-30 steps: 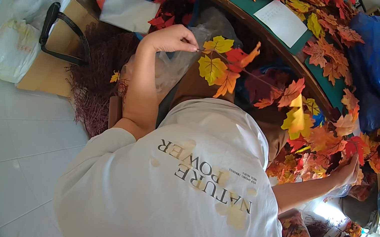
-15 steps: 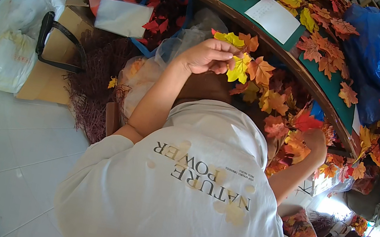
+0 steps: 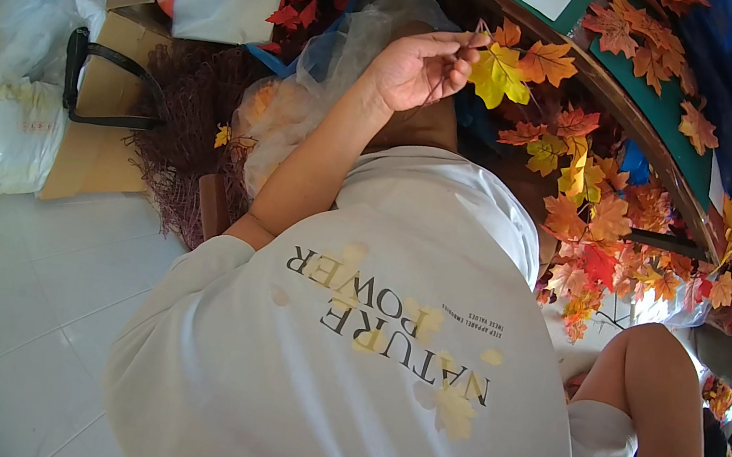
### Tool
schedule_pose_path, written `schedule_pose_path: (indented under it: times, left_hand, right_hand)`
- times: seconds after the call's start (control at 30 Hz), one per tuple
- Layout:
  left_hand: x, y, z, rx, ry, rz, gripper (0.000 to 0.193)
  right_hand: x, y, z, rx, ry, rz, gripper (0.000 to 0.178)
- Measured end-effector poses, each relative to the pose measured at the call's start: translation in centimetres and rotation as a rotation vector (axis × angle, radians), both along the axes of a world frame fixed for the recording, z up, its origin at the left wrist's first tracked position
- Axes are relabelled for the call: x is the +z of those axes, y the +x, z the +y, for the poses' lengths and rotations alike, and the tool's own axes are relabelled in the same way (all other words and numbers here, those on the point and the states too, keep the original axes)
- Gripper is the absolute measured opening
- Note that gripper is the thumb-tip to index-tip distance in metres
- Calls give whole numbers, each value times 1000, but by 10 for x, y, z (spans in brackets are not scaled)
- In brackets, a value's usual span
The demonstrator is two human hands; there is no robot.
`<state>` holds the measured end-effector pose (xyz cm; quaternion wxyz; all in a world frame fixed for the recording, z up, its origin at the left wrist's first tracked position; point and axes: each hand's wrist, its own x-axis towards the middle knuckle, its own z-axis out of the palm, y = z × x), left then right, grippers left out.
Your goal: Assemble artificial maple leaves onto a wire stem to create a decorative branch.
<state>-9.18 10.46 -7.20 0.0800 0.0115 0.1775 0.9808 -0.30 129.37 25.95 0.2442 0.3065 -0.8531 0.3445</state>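
Yellow, orange and red leaves [image 3: 500, 78] look sharp-lobed.

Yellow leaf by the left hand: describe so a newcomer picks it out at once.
Find the green table curving across the upper right, then the left hand below its edge in the picture. The yellow leaf shows just right of that hand. It is broad and bright yellow, unlike the orange leaves directly above and right.
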Motion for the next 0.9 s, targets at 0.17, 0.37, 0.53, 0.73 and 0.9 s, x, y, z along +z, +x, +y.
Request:
schedule_pose_path:
  times: [0.17,0.37,0.53,0.73,0.9]
  left_hand:
    - [35,11,8,70,-1,4,32]
    - [34,38,-24,229,162,39,32]
    - [55,-1,-31,290,158,159,27]
    - [65,5,-2,256,-148,166,25]
    - [30,20,2,89,134,160,32]
  right_hand:
    - [-70,-46,51,128,-269,46,16]
    - [-37,-144,30,295,-451,86,12]
    - [-94,-134,12,359,-635,167,10]
    - [-113,-164,-10,478,-867,259,7]
    - [-55,-190,-61,689,-944,426,7]
